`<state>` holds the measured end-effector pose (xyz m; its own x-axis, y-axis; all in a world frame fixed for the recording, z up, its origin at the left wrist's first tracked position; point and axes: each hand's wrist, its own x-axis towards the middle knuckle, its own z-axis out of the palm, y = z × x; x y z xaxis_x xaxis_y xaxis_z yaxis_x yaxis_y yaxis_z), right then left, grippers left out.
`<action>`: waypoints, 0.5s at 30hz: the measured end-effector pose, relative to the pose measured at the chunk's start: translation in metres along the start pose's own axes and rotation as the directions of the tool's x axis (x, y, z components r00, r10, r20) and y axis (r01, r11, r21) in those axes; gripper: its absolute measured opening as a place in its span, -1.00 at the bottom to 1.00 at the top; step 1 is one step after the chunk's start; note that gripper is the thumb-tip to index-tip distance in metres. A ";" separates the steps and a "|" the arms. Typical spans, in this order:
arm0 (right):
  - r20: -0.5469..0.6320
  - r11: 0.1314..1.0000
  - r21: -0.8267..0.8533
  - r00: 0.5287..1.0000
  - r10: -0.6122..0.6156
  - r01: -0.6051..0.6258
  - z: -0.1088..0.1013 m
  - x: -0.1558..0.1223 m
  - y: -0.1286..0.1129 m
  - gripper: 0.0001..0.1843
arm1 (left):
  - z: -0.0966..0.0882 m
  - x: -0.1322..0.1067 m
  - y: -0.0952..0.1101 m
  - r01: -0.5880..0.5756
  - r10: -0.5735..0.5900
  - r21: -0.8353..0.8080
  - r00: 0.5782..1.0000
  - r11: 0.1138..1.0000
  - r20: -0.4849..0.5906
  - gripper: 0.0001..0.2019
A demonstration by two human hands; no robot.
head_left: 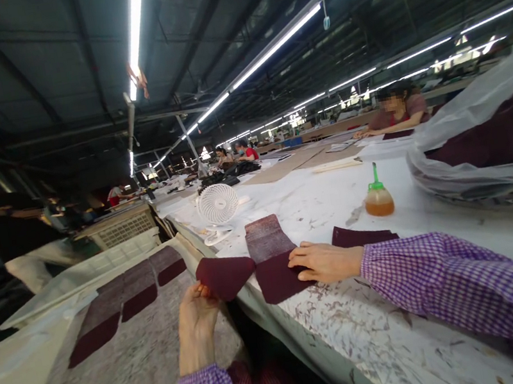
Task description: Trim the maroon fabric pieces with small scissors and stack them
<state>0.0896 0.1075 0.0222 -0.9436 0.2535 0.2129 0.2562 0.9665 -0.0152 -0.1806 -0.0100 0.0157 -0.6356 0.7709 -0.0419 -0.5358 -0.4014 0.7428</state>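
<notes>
My left hand (196, 312) pinches the edge of a maroon fabric piece (225, 276) and holds it up over the gap beside the worktable. My right hand (324, 260) lies with fingers stretched flat on a stack of maroon fabric pieces (274, 260) at the edge of the white worktable (385, 327). Another maroon piece (363, 236) lies just behind my right wrist. Both my sleeves are purple checked.
Several maroon pieces (127, 297) lie in a row on the grey surface at left. A small white fan (218, 206), an orange-filled bottle with a green nozzle (378, 197) and a plastic bag of dark fabric (495, 134) stand on the table. Other people work at left and far back.
</notes>
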 end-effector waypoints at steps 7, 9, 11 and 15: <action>-0.027 0.999 0.033 1.000 -0.008 0.009 0.005 0.002 0.001 -0.65 | 0.018 -0.037 0.014 -0.124 0.123 0.009 0.991 0.992 0.052 -0.97; -0.007 0.991 0.131 1.000 0.031 -0.030 -0.002 0.003 -0.001 -0.64 | 0.028 -0.054 0.003 -0.131 0.113 0.108 0.981 0.985 0.157 -0.89; 0.028 0.932 0.326 0.987 0.158 -0.158 -0.011 0.002 -0.003 -0.61 | 0.037 -0.069 -0.014 -0.084 0.028 0.229 0.971 0.970 0.238 -0.80; 0.161 0.562 0.748 0.918 0.364 -0.354 -0.015 -0.017 -0.009 -0.35 | 0.050 -0.100 -0.047 -0.109 -0.082 0.469 0.926 0.876 0.369 -0.81</action>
<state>0.1068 0.0937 0.0329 -0.8064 0.5905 0.0323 0.3212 0.4833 -0.8144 -0.0642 -0.0436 0.0180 -0.3391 0.9293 0.1465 -0.1397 -0.2038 0.9690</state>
